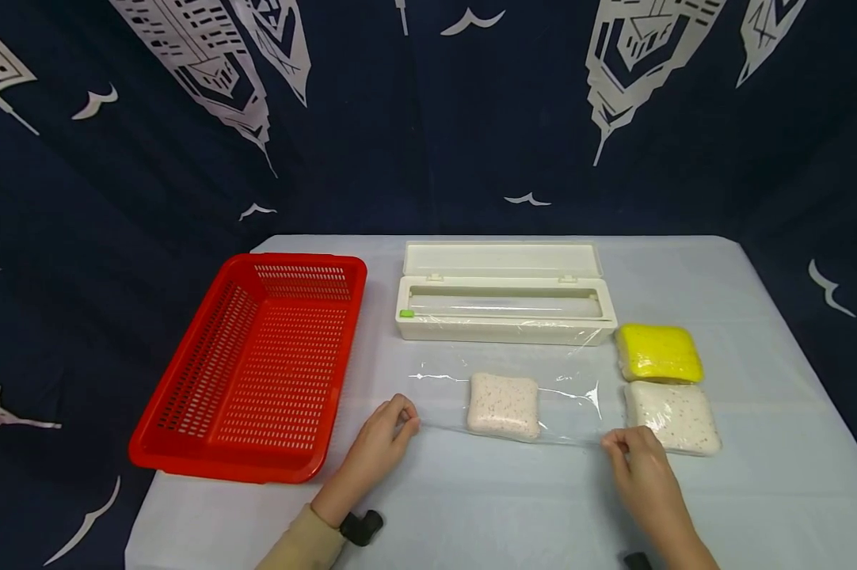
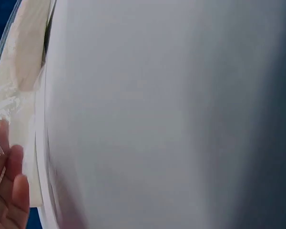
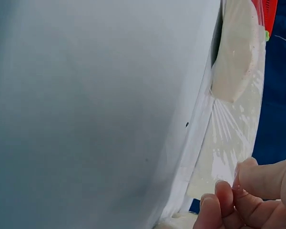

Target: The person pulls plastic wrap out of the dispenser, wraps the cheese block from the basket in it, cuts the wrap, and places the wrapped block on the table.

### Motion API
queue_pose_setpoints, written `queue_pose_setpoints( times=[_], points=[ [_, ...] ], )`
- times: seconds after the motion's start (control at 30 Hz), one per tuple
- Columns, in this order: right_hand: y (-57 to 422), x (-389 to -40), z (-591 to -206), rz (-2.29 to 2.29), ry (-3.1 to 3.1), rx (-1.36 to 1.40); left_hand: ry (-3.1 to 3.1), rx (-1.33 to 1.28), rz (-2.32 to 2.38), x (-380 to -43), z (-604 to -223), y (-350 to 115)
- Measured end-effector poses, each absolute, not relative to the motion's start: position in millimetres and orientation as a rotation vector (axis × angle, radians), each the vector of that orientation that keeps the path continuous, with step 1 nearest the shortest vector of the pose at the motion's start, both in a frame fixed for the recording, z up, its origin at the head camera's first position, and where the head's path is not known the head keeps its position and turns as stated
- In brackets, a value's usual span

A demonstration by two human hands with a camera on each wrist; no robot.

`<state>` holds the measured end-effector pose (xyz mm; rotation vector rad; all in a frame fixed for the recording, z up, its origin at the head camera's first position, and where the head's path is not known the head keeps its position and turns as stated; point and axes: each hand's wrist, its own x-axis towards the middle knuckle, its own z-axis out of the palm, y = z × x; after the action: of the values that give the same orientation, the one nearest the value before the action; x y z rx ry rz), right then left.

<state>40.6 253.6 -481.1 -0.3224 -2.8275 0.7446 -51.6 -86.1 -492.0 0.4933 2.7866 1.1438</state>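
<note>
A sheet of clear cling film point(image 1: 428, 388) spreads on the near side of a white film dispenser point(image 1: 507, 328), whose lid stands raised. My left hand point(image 1: 389, 431) pinches the film's near left corner between thumb and fingers. At the near right corner, my right hand point(image 1: 638, 459) pinches the film too; the right wrist view shows creases running from those fingertips point(image 3: 224, 188) toward a pale speckled block point(image 1: 503, 405). That block lies within the film's area, between my hands. Whether its top is fully covered I cannot tell.
Left of the film stands a red slotted plastic basket point(image 1: 353, 317). Right of it lie a yellow block point(image 1: 660, 354) and, nearer me, another pale speckled block point(image 1: 674, 417), both with a shiny film-like surface. A dark patterned cloth point(image 1: 428, 119) hangs behind the white table point(image 1: 500, 514).
</note>
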Motion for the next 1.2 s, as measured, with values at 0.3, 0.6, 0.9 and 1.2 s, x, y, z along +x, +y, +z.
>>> queue_pose_setpoints(
  times=[0.3,0.6,0.9,1.2],
  points=[
    [252.0,26.9,-474.2,0.702,-3.032,-0.438,2.871,0.452,1.028,-57.8,-498.8,-76.2],
    [244.3,12.5,-475.4,0.609,-3.037,-0.392,3.056,0.372,0.628,-61.3,-496.9,-62.3],
    [230.8,18.9,-465.2,0.619,-2.847,-0.404,3.182,0.345,0.678,-49.6,-482.8,-57.1],
    [194.1,33.6,-456.8,1.085,-2.994,-0.351,2.725,0.497,1.183,-26.1,-465.2,-26.8]
  ],
)
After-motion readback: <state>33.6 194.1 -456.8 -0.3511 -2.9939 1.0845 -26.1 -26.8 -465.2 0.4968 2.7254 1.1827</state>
